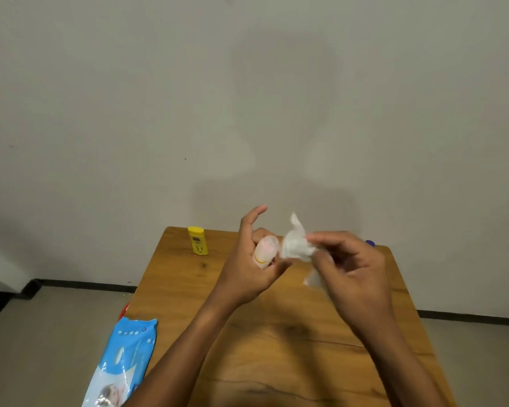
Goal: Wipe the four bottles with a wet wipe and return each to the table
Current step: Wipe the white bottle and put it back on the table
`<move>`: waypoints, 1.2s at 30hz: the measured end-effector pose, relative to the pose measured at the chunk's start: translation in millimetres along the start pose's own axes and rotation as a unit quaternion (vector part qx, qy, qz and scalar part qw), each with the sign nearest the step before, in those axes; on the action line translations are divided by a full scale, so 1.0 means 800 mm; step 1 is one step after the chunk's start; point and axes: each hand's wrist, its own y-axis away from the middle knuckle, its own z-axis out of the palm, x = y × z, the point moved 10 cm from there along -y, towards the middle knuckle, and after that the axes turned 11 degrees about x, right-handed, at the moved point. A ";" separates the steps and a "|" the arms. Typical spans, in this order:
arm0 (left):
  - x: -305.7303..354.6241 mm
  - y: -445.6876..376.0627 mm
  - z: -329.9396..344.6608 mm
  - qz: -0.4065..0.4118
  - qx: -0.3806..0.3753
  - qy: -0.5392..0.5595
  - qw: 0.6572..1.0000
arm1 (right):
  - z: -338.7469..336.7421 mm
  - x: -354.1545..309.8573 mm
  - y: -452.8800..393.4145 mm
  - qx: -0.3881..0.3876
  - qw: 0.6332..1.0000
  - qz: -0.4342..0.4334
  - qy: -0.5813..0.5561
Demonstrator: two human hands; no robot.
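A blue pack of wipes hung over the near left edge of the wooden table, its print too blurred to read. A yellow bottle stood upright at the table's far left corner, label unreadable. Above the table's middle, the left hand gripped a pale bottle. The right hand pinched a crumpled white wipe beside it. A blue cap peeked at the far right edge.

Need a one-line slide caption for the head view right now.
Left hand holds a pale bottle while right hand wipes it with a wet wipe above the wooden table.
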 end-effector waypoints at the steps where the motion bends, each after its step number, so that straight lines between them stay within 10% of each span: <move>1: -0.010 0.005 0.001 -0.009 -0.004 -0.013 1.000 | 0.019 -0.018 0.007 -0.040 0.997 -0.058 0.024; 6: -0.041 0.014 -0.013 -0.196 0.067 0.059 0.977 | 0.065 -0.017 0.036 -0.098 0.964 -0.210 0.129; 10: -0.012 0.015 0.003 -0.022 -0.013 -0.015 1.000 | 0.054 -0.010 0.041 -0.049 0.967 -0.197 0.155; 13: -0.047 0.034 -0.021 -0.208 0.018 -0.023 0.978 | 0.074 -0.032 0.069 -0.118 0.942 -0.274 0.154; 18: 0.013 0.005 -0.004 -0.022 0.027 0.043 0.998 | 0.060 -0.019 0.030 -0.073 0.970 -0.194 0.129; 28: 0.001 0.009 0.003 -0.099 0.039 0.090 0.990 | -0.035 0.042 -0.030 0.064 0.992 0.080 0.068; 36: -0.057 0.028 0.012 -0.362 0.122 0.373 0.846 | 0.089 -0.010 0.070 -0.077 0.969 -0.168 0.167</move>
